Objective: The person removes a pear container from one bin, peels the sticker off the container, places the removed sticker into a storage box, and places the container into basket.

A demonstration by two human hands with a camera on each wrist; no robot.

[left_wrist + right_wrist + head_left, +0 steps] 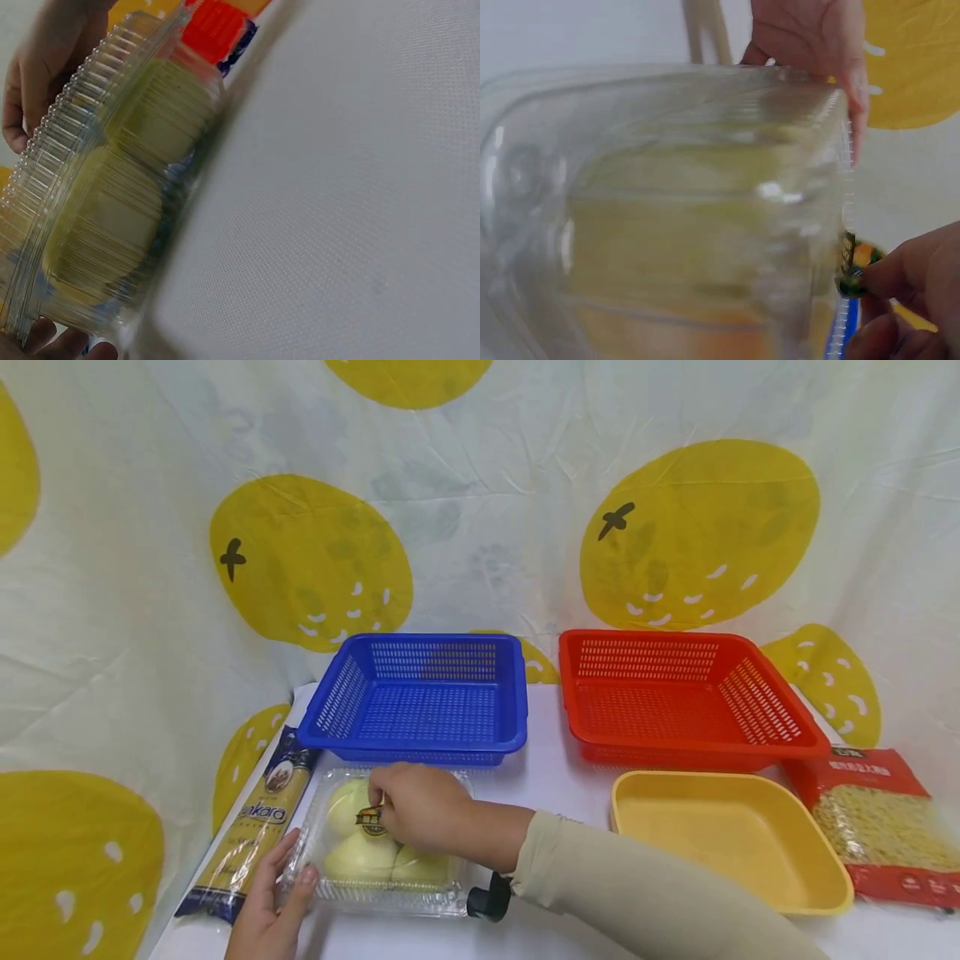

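A clear plastic clamshell box (427,897) lies on the white table, with several pale yellow-green round fruits (360,857) inside. My left hand (272,902) holds the box by its left side, thumb near the front corner. On the lid is a dark, gold-lettered sticker (371,821). My right hand (427,806) reaches across the lid from the right. In the right wrist view, its thumb and a finger pinch the sticker (848,274) at the lid's surface. The remaining fingers are curled. Part of the box is hidden beneath my right hand.
Behind the box stands a blue basket (427,747), with a red basket (697,750) to its right. A yellow tray (727,835) sits at front right beside a red bag of pasta (885,827). Left of the box lies a long pasta packet (262,814).
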